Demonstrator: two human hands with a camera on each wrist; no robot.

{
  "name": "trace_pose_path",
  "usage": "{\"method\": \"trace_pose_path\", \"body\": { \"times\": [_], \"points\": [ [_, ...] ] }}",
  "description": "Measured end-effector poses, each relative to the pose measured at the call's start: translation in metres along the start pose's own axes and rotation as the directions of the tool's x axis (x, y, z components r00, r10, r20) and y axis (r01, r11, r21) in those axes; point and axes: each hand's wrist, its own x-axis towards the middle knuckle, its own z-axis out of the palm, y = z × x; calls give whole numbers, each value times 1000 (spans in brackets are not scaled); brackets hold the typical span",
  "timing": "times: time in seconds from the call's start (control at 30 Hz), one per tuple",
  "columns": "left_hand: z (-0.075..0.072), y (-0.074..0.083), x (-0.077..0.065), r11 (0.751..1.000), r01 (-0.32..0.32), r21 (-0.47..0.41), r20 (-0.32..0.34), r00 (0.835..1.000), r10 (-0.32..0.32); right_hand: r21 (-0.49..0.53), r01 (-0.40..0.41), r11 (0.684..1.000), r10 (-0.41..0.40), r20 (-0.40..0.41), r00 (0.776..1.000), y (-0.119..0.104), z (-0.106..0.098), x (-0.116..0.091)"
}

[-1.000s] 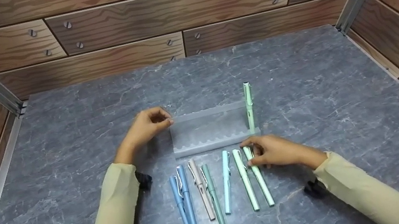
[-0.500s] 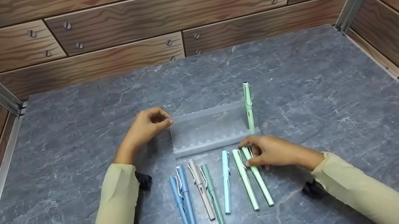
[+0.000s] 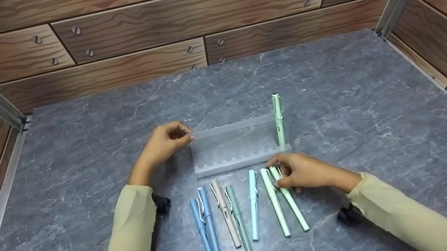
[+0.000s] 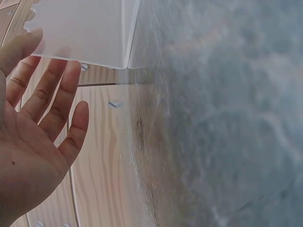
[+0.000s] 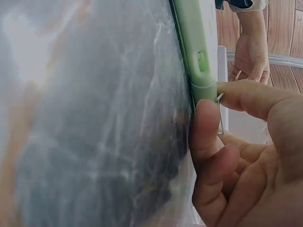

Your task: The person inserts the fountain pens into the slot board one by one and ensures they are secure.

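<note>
The right hand (image 3: 305, 170) pinched the rightmost green pen (image 3: 295, 209) in front of the clear rack (image 3: 233, 142), its clip end between thumb and fingers. The left hand (image 3: 165, 143) gripped the rack's upper left edge, thumb before it, fingers behind.

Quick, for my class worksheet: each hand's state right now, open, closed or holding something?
Left hand: holding, pinching the translucent pen rack at its left edge.
Right hand: holding, pinching the rightmost loose light-green capped pen near its clip.
</note>
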Motion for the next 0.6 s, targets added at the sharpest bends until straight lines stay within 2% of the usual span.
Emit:
{"method": "trace_pose_path", "body": {
  "times": [0.27, 0.6],
  "points": [
    [1, 0, 0, 1000, -23, -7, -4, 1000, 22, 66, 23, 998, -23, 11, 1000, -1, 2, 0],
    [1, 0, 0, 1000, -15, -14, -8, 1000, 15, 118, 46, 992, -49, 22, 999, -5, -2, 0]
  ]
}}
